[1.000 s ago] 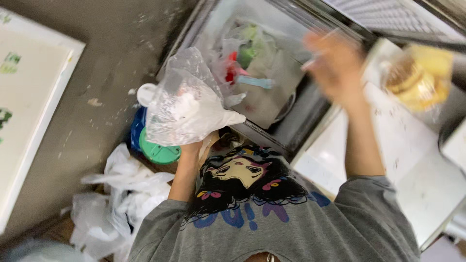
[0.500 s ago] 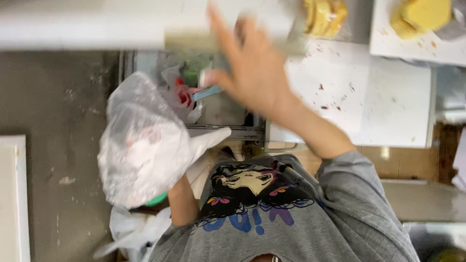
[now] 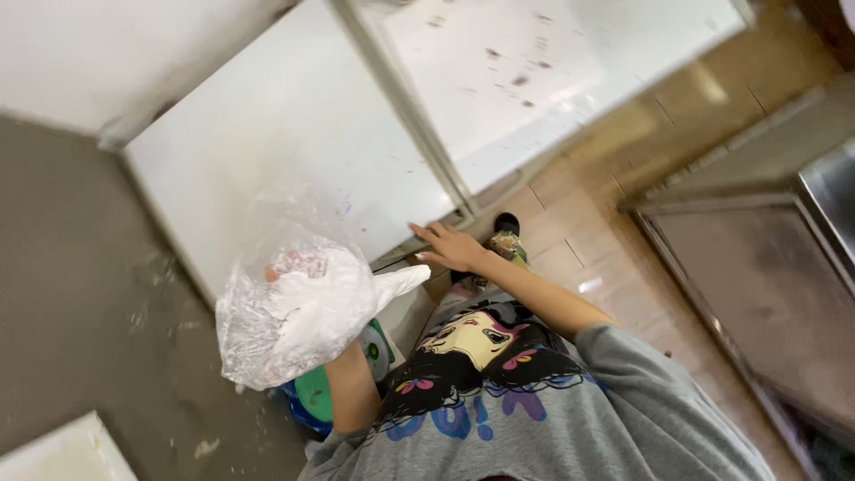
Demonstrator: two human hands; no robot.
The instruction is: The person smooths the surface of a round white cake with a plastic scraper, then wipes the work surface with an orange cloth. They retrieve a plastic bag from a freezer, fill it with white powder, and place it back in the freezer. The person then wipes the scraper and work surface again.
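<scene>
Left hand (image 3: 298, 312) gripping crumpled clear plastic bag (image 3: 294, 303), holding it up; right hand (image 3: 454, 247) spreading open-fingered on white freezer lid (image 3: 294, 151), just right of bag.

bag (image 3: 298, 312) left, freezer lid (image 3: 285, 142) behind, buckets (image 3: 312, 401) below

1. Two hands: the left hand (image 3: 294, 298) wrapped around one crumpled clear plastic bag (image 3: 285, 307), the right hand (image 3: 450, 247) flat on a lid edge.
2. Two white sliding lids (image 3: 294, 151) on the chest freezer, side by side.
3. One shoe (image 3: 506, 233) on the tiled floor.
4. One green and blue tub (image 3: 312, 401) low down, maybe more stacked, hard to tell.
</scene>
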